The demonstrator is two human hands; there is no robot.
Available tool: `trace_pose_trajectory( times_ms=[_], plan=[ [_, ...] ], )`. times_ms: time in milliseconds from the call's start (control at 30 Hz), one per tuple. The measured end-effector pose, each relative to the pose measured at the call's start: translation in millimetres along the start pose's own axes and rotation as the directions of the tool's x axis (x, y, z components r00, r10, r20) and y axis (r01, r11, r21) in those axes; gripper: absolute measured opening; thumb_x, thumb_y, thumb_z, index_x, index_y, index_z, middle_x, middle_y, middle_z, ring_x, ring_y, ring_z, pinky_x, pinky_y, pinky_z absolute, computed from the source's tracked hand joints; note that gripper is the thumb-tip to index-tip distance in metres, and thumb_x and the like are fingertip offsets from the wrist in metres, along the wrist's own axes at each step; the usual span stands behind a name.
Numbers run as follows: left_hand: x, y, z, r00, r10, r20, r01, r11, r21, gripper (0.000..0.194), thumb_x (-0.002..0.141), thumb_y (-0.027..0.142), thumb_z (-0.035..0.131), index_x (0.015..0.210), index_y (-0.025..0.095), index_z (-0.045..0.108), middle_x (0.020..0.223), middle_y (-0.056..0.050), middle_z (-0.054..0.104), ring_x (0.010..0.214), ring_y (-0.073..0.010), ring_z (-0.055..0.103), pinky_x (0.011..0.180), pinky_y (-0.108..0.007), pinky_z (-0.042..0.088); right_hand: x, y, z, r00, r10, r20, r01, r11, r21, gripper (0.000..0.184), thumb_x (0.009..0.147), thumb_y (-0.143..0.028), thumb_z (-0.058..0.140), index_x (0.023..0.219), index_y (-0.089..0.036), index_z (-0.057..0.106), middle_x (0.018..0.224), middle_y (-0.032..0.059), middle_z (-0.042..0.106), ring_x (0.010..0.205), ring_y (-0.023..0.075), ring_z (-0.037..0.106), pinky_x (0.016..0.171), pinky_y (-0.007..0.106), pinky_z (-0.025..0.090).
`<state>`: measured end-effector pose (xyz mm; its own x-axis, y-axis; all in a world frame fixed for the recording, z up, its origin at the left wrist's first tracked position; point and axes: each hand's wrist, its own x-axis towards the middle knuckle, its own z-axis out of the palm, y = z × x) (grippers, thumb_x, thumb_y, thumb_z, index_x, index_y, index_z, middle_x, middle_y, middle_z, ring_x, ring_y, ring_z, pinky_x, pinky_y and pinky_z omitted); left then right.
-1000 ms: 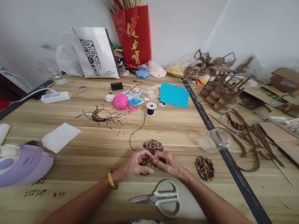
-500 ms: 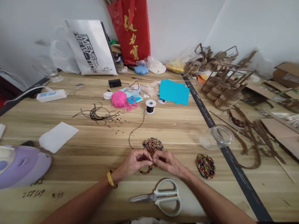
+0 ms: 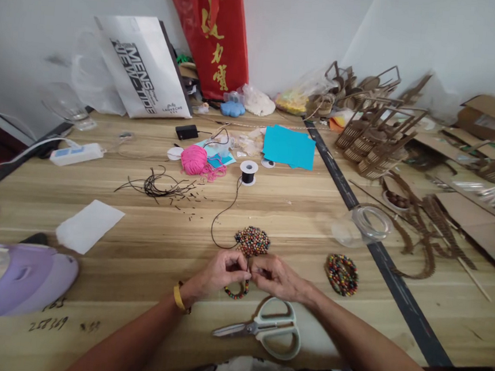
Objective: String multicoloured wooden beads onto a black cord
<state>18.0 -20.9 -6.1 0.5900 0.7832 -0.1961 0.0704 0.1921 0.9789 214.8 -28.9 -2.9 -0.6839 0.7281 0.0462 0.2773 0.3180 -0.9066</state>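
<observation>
My left hand and my right hand meet in front of me, fingertips pinched together on a thin black cord. A loop of strung multicoloured beads hangs below my left fingers. Just beyond my hands lies a pile of loose beads. The cord runs back to a white spool wound with black. Scissors with pale green handles rest closer to me, blades pointing left. Finished-looking beaded strands lie coiled to the right.
Cut black cord pieces and pink yarn lie further back. Blue sheets are near the wall. A purple and white device stands at left. Small woven baskets and a clear plastic container are at right.
My hands and the bead loop have shifted slightly towards me, away from the bead pile. Both hands keep their pinch. The view has tilted and moved a little.
</observation>
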Motion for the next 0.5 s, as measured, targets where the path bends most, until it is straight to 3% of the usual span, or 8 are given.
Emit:
trace_pose_trajectory(
  times_ms=[200, 500],
  plan=[
    [-1, -1, -1.1, 0.997, -0.045, 0.063, 0.046, 0.999, -0.013, 0.039, 0.064, 0.044, 0.077, 0.064, 0.012, 0.055, 0.063, 0.000, 0.054, 0.057, -0.0084, 0.048, 0.055, -0.020, 0.038, 0, -8, 3, 0.994, -0.109, 0.007, 0.108, 0.975, -0.193, 0.018, 0.075, -0.006, 0.048, 0.063, -0.018, 0.040, 0.059, -0.0051, 0.039, 0.054, 0.0087, 0.033, 0.053, 0.023, 0.025],
    [0, -1, -2.0, 0.995, -0.074, 0.071, 0.074, 0.997, -0.001, 0.036, 0.064, 0.041, 0.077, 0.063, 0.012, 0.055, 0.062, 0.000, 0.056, 0.057, -0.0082, 0.049, 0.055, -0.020, 0.039, 0, -12, 1, 0.991, -0.130, 0.031, 0.133, 0.971, -0.198, 0.017, 0.072, -0.002, 0.046, 0.066, -0.017, 0.043, 0.063, -0.0037, 0.042, 0.057, 0.0090, 0.036, 0.055, 0.022, 0.026]
  ],
)
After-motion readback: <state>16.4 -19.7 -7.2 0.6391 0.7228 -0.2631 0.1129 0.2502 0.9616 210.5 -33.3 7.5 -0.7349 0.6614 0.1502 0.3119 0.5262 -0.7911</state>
